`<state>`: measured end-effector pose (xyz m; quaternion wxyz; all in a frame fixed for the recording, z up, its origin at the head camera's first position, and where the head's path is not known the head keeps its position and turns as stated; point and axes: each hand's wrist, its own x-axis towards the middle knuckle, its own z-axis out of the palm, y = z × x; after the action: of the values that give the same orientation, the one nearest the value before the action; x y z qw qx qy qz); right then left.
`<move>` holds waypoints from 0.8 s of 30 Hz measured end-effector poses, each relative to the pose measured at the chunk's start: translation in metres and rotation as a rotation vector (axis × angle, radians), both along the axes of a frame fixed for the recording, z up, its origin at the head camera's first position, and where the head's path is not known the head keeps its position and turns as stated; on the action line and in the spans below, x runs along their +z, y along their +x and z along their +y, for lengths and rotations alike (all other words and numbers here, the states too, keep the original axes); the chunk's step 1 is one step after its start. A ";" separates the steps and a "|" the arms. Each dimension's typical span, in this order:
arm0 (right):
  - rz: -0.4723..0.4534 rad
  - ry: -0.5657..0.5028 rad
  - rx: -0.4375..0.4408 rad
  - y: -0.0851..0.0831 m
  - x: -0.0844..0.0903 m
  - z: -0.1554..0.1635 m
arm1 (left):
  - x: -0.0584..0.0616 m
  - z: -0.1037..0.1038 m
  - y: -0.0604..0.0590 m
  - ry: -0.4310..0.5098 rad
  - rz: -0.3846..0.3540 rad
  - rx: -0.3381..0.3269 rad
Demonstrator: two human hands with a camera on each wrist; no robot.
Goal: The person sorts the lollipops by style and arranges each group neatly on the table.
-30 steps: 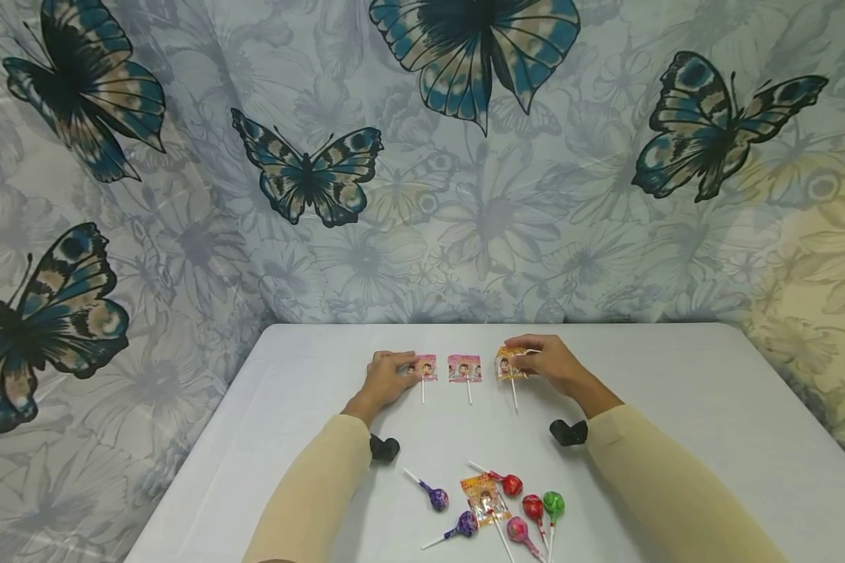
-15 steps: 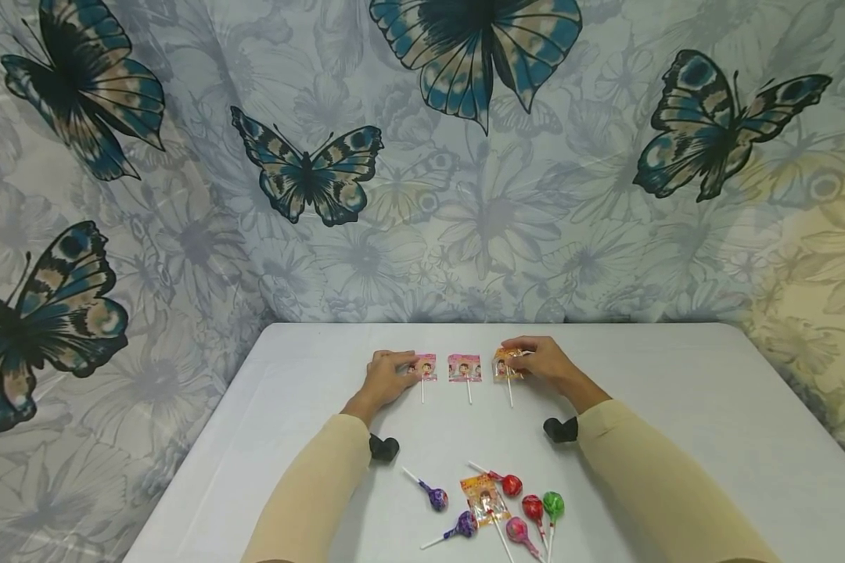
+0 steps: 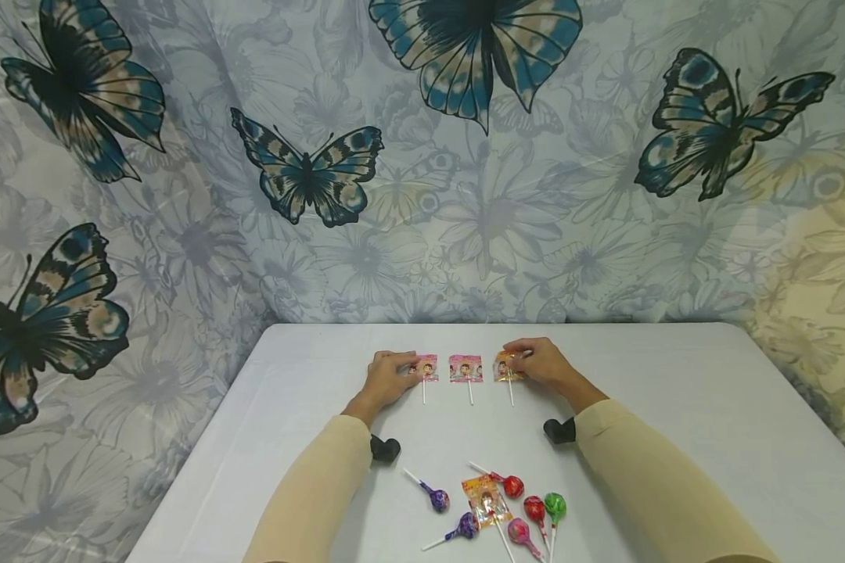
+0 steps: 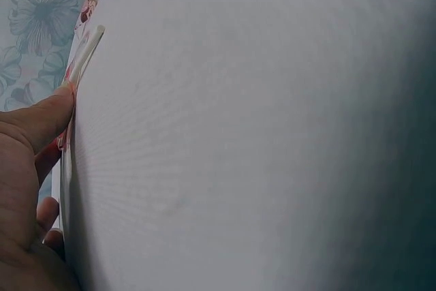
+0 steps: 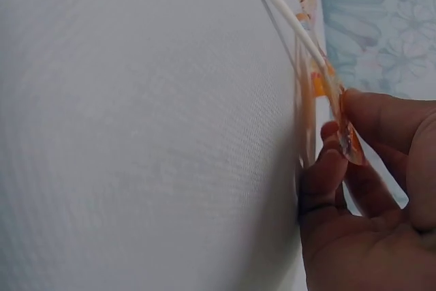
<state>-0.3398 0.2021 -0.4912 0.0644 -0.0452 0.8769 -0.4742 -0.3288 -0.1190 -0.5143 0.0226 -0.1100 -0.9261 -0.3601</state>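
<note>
At the back of the white table, a row of three flat-wrapped lollipops lies side by side. My left hand rests on the left pink-wrapped lollipop, its thumb on the wrapper beside the stick in the left wrist view. Another pink-wrapped lollipop lies untouched in the middle. On the right, my right hand pinches the edge of an orange-wrapped lollipop between thumb and fingers. Its white stick points toward the person, with the stick end near the table.
Nearer the person lie several loose lollipops: purple ones, red ones, a green one, a pink ball and an orange-wrapped flat one. A butterfly-print cloth hangs behind the table.
My right hand has moved slightly left and brought the orange-wrapped lollipop closer to the middle pink one, its stick turning straighter. My left hand has stayed in place.
</note>
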 end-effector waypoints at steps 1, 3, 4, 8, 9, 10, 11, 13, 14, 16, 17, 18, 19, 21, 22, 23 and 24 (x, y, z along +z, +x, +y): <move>0.011 0.024 0.005 0.000 0.000 0.000 | 0.000 0.000 0.000 -0.001 0.004 -0.001; 0.031 0.061 0.018 0.000 0.000 -0.001 | 0.000 0.000 0.000 -0.007 0.011 -0.003; 0.040 0.077 0.026 0.000 0.000 0.000 | 0.000 0.000 0.000 -0.010 0.013 -0.003; 0.085 0.153 0.046 0.000 0.000 0.000 | -0.001 0.000 0.000 -0.009 0.014 -0.001; 0.097 0.169 0.052 0.000 0.000 0.001 | -0.001 0.000 0.000 -0.006 0.013 0.000; 0.107 0.185 0.058 0.000 0.000 0.001 | -0.001 0.000 0.000 -0.006 0.012 0.000; 0.117 0.197 0.061 0.000 0.000 0.001 | -0.001 0.000 0.000 -0.004 0.012 0.000; 0.129 0.216 0.061 0.001 0.000 0.001 | -0.001 0.000 0.000 -0.003 0.015 -0.004; 0.136 0.223 0.064 0.001 0.000 0.000 | -0.001 0.000 0.000 -0.004 0.018 -0.005; 0.141 0.237 0.059 0.001 0.001 0.000 | 0.000 0.000 0.000 -0.005 0.023 -0.009; 0.142 0.244 0.054 0.001 0.001 -0.001 | 0.000 0.000 0.000 -0.003 0.024 -0.010; 0.145 0.253 0.054 0.001 0.000 -0.001 | 0.000 0.000 0.000 -0.003 0.025 -0.010; 0.146 0.263 0.052 0.001 0.000 -0.001 | 0.000 0.000 0.000 -0.004 0.025 -0.009; 0.146 0.277 0.047 0.001 0.000 -0.002 | 0.000 0.000 0.000 -0.006 0.024 -0.007; 0.148 0.282 0.045 0.001 -0.001 -0.002 | 0.000 0.000 0.001 -0.006 0.023 -0.006; 0.149 0.286 0.045 0.001 -0.001 -0.002 | 0.001 0.000 0.001 -0.007 0.024 -0.005; 0.152 0.290 0.046 0.001 -0.001 -0.002 | 0.001 0.000 0.001 -0.009 0.022 -0.005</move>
<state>-0.3388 0.2003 -0.4923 0.0146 -0.0914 0.9372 -0.3362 -0.3280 -0.1190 -0.5136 0.0316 -0.1165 -0.9272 -0.3547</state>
